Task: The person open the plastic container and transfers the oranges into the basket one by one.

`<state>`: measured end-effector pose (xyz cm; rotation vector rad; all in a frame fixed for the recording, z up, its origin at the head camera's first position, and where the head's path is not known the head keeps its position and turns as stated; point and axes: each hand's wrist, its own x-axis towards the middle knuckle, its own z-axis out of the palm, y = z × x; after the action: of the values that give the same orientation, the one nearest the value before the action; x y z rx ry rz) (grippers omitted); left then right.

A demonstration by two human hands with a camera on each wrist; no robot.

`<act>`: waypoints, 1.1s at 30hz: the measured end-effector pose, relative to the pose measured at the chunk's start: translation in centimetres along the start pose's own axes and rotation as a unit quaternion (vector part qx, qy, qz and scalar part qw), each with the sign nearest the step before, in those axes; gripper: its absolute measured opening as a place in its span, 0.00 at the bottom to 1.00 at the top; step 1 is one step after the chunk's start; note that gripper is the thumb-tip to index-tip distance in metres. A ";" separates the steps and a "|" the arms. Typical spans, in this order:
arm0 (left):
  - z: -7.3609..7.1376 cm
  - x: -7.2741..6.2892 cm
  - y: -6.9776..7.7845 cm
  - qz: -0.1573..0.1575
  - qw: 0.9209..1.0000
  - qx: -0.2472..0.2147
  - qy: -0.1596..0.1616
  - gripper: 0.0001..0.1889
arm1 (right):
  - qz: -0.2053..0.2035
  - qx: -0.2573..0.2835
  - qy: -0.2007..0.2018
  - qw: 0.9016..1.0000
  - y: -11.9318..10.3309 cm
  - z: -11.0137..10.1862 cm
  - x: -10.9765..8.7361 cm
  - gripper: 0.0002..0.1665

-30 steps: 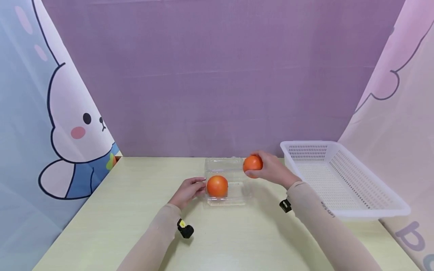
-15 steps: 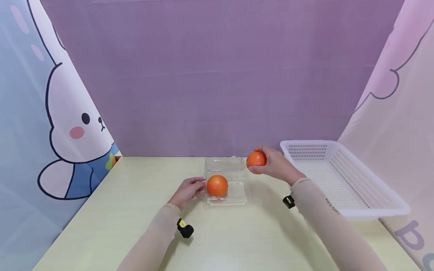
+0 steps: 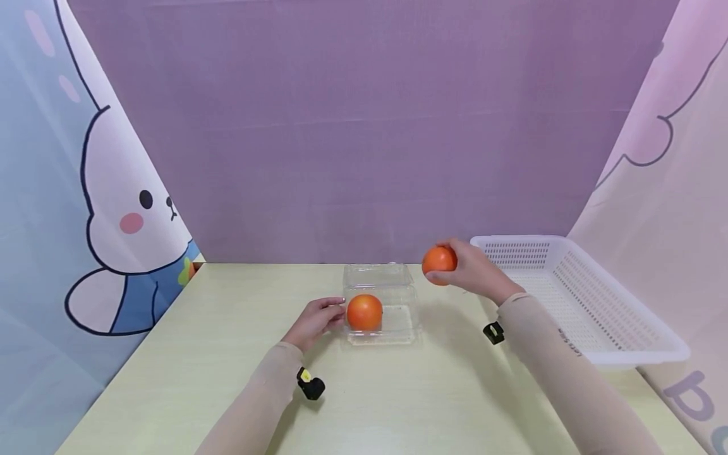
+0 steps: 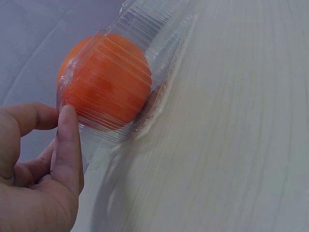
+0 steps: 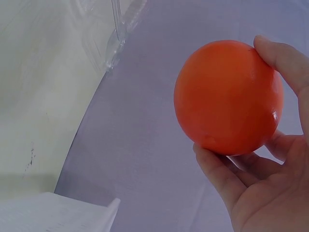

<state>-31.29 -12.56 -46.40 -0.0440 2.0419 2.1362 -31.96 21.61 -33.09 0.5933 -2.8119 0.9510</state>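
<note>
My right hand (image 3: 478, 273) grips a smooth, glossy, round orange fruit (image 5: 227, 96), thumb on one side and fingers on the other. It is lifted above the table's back edge, between the clear box and the white basket. A second orange fruit (image 3: 364, 313) sits in the left half of a clear plastic clamshell box (image 3: 397, 323), whose lid (image 3: 378, 275) is folded back. At the box's left side, my left hand (image 3: 316, 321) pinches the rim between thumb and finger; the left wrist view shows the fingertips (image 4: 67, 116) right at the plastic edge.
To the right stands a white perforated plastic basket (image 3: 580, 361), partly behind the right forearm. A purple cloth (image 3: 364, 139) hangs behind the pale wooden table (image 3: 387, 404). Printed cloths hang at both sides, the left with a rabbit (image 3: 122, 208).
The right hand has carried its orange fruit up and to the right, away from the clear box and toward the basket. The left hand and the boxed fruit stay in place.
</note>
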 end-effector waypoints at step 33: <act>0.2 -0.1 0.1 0.002 1.000 0.002 0.004 0.19 | 0.024 -0.053 0.005 0.998 1.3 -3.8 -0.8 0.46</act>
<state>-31.15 -12.41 -46.26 -0.0498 2.0519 2.1378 -31.80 25.12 -30.98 0.5097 -2.8586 0.8047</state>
